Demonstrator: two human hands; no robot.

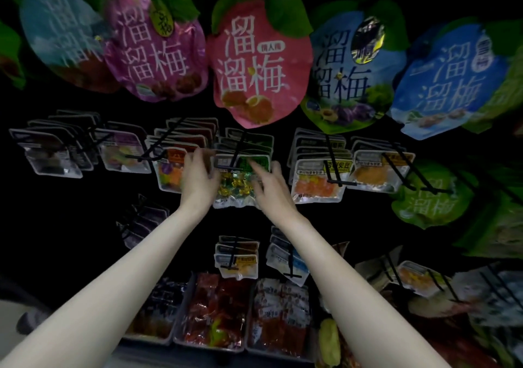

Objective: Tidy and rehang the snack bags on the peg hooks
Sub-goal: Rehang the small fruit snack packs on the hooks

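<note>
The green-topped snack bag (240, 182) hangs at the front of a row of like bags on a black peg hook (236, 152), in the middle row of the display rack. Its top is a green and grey card header; below that the clear pouch shows small sweets in green and gold wrappers, and its lower edge is crinkled.

The left hand (198, 178) is at the bag's left edge, fingers curled loosely upward toward the header of the neighbouring orange bag (169, 174); whether it pinches anything cannot be told. The right hand (270, 188) lies against the right side of the green-topped bag, index finger stretched up onto the green header, the other fingers loosely bent over the pouch; a firm hold is not plain to see.

Above hangs a row of large fruit-shaped bags; the pink bag (254, 65) is straight over the hands, with a purple bag (155, 48) to its left and a blue bag (351, 70) to its right.

Along the bottom edge of the rack stand three open bins. The left bin (147, 339) holds dark packets, the middle bin (209, 346) red ones, and the right bin (277, 352) red-and-white ones.
</note>
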